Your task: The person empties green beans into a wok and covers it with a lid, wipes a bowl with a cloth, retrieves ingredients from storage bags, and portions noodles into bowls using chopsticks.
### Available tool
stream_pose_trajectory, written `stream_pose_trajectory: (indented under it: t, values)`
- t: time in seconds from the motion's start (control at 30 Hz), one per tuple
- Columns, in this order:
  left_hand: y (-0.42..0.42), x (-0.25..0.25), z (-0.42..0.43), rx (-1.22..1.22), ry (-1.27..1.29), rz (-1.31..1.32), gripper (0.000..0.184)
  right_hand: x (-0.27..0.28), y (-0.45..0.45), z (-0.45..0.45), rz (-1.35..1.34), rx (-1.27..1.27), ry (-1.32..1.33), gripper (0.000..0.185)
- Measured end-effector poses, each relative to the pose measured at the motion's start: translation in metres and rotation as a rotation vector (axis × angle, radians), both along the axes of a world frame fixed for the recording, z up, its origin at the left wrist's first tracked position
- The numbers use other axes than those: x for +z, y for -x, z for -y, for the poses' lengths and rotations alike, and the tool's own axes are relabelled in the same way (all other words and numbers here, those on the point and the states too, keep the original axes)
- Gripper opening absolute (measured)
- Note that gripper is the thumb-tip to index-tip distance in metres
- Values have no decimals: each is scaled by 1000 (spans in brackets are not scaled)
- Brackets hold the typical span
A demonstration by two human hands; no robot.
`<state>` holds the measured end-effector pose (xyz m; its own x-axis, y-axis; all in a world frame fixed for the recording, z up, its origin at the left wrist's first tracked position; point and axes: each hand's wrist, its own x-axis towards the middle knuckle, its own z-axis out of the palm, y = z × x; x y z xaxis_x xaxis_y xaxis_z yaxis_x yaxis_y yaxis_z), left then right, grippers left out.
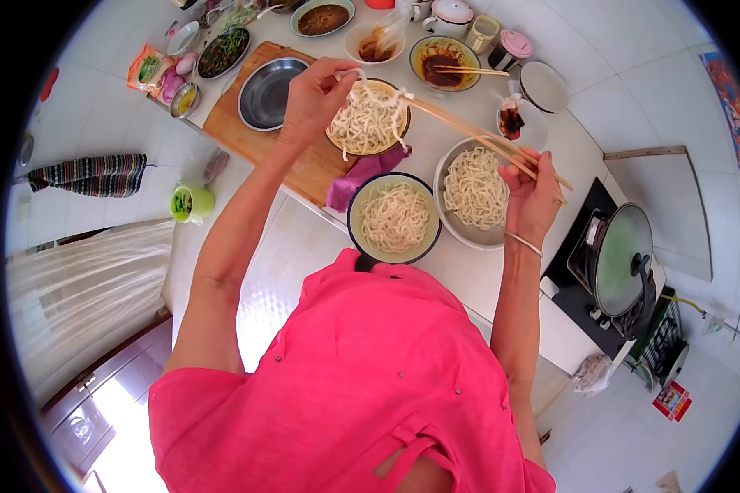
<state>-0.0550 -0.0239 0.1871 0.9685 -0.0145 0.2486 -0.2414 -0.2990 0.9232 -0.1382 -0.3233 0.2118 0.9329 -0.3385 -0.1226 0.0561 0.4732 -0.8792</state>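
My left hand [316, 94] is closed in a pinch on the end of a noodle strand, above a bowl of white noodles [367, 123] that sits at the board's edge. In my right hand [532, 193] is a pair of long wooden chopsticks [460, 126]; their tips reach the same bowl, with noodle strands hanging from them. Below my right hand stands a metal bowl of noodles [475, 189]. Nearer my body is a dark-rimmed bowl with more noodles [395, 217]. A purple cloth [362, 182] lies partly under the upper noodle bowl.
A metal basin [263, 105] rests on the wooden cutting board [230, 123]. Along the back are a plate of green vegetables [224, 53], a sauce bowl [322, 16] and another with chopsticks across it [444, 64]. On the right, a lidded pan [622, 259] sits on the stove.
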Motion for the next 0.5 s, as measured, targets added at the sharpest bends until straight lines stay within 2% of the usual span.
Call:
stream_pose_trajectory:
  t: [0.23, 0.3, 0.4, 0.5]
  values:
    - [-8, -1, -4, 74, -48, 111, 15, 44, -15, -34, 170, 33, 9, 35]
    - [-12, -15, -8, 100, -16, 99, 14, 49, -19, -43, 197, 44, 32, 34]
    - [-12, -36, -16, 8, -28, 13, 16, 48, -22, -55, 193, 49, 87, 33]
    - [-12, -78, -30, -72, -219, 96, 20, 31, -23, -64, 150, 97, 257, 30]
